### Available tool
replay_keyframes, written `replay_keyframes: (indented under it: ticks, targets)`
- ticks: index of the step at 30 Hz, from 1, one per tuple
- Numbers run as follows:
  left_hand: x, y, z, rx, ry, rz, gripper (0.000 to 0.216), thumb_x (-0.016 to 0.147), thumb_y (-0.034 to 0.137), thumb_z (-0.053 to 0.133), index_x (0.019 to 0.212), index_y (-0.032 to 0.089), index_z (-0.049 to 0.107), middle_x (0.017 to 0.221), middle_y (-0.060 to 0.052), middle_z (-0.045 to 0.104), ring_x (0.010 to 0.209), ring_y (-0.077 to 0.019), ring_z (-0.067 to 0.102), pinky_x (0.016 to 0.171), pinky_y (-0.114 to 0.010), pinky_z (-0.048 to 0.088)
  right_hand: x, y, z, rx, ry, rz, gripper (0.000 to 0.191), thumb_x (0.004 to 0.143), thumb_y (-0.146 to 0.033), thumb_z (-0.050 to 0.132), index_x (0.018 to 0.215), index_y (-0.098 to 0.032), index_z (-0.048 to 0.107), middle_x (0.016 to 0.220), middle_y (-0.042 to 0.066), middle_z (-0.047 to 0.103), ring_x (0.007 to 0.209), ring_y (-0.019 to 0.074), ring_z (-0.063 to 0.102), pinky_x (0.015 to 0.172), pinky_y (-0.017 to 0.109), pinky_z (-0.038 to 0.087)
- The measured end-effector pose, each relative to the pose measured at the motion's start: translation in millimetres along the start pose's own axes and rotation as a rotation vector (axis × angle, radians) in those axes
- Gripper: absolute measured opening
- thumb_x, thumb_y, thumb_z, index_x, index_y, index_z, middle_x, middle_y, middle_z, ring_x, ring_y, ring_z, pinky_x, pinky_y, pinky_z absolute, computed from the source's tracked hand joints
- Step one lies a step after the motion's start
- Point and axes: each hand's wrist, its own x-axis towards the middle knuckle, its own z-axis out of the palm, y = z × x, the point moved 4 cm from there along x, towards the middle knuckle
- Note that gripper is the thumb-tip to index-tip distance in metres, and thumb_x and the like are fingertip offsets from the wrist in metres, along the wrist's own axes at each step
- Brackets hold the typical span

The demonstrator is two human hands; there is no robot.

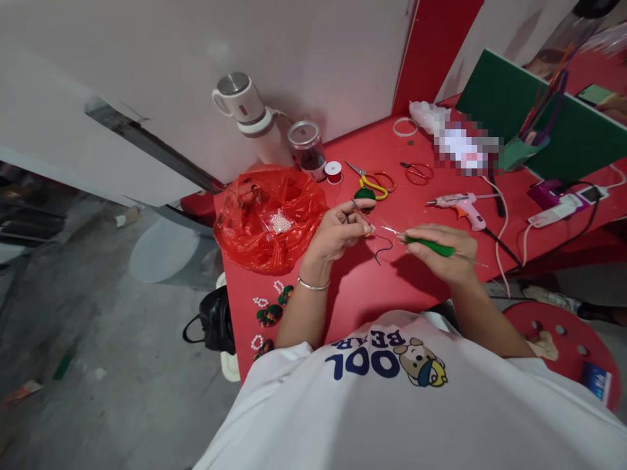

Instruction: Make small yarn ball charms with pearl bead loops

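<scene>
My left hand [341, 230] is closed in a pinch on a thin dark thread [385, 248], whose loose end curls down over the red table. Around a green-handled tool [431, 246] with a thin metal tip, the fingers of my right hand [448, 251] are wrapped. That tip points left, a short way from my left fingertips. A thin metal shaft also sticks out to the right behind my right hand. Just beyond my left fingers is a small dark green bundle [365, 194]; whether it touches them I cannot tell.
Yellow-handled scissors [375, 187], red-handled snips [417, 172] and a red thread spool [334, 172] lie ahead. A pink glue gun [465, 207] with cables is at right. A red plastic bag [269, 222] holding white beads stands left, near beaded ornaments [269, 316].
</scene>
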Motion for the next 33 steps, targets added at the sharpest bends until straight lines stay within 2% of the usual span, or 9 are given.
replay_keyframes:
  ticks: [6, 12, 26, 33]
  targets:
    - [0.0, -1.2, 1.5, 0.007, 0.049, 0.035, 0.046, 0.054, 0.023, 0.095, 0.096, 0.013, 0.078, 0.06, 0.004, 0.064, 0.04, -0.0009, 0.035, 0.043, -0.022, 0.016, 1.1, -4.9, 25.3, -0.021, 0.059, 0.024, 0.019, 0.088, -0.033, 0.083, 0.107, -0.034, 0.084, 0.095, 0.001, 0.085, 0.083, 0.0203, 0.08, 0.081, 0.036, 0.066]
    - [-0.1, -0.2, -0.4, 0.009, 0.057, 0.043, 0.033, 0.054, 0.025, 0.095, 0.08, 0.014, 0.077, 0.064, -0.001, 0.07, 0.042, -0.0011, 0.036, 0.043, -0.022, 0.021, 4.0, -0.3, 25.7, -0.002, 0.089, 0.092, 0.017, 0.089, -0.036, 0.081, 0.105, -0.032, 0.084, 0.095, 0.002, 0.084, 0.084, 0.021, 0.08, 0.081, 0.037, 0.065]
    - [-0.8, -1.2, -0.2, -0.001, 0.041, 0.02, 0.031, 0.054, 0.023, 0.094, 0.079, 0.013, 0.079, 0.059, 0.001, 0.065, 0.039, -0.0002, 0.033, 0.041, -0.021, 0.018, 4.2, 5.8, 28.2, 0.058, 0.072, 0.128, 0.017, 0.089, -0.038, 0.081, 0.105, -0.031, 0.084, 0.094, 0.002, 0.085, 0.081, 0.0198, 0.08, 0.08, 0.035, 0.066]
    - [-2.1, 0.0, -0.9, 0.032, 0.034, 0.008, 0.029, 0.056, 0.024, 0.093, 0.08, 0.013, 0.079, 0.058, 0.0, 0.064, 0.041, -0.0012, 0.033, 0.044, -0.021, 0.019, 3.3, 14.9, 30.1, 0.139, 0.056, 0.221, 0.021, 0.088, -0.041, 0.082, 0.104, -0.029, 0.085, 0.093, 0.003, 0.084, 0.08, 0.02, 0.081, 0.076, 0.033, 0.068]
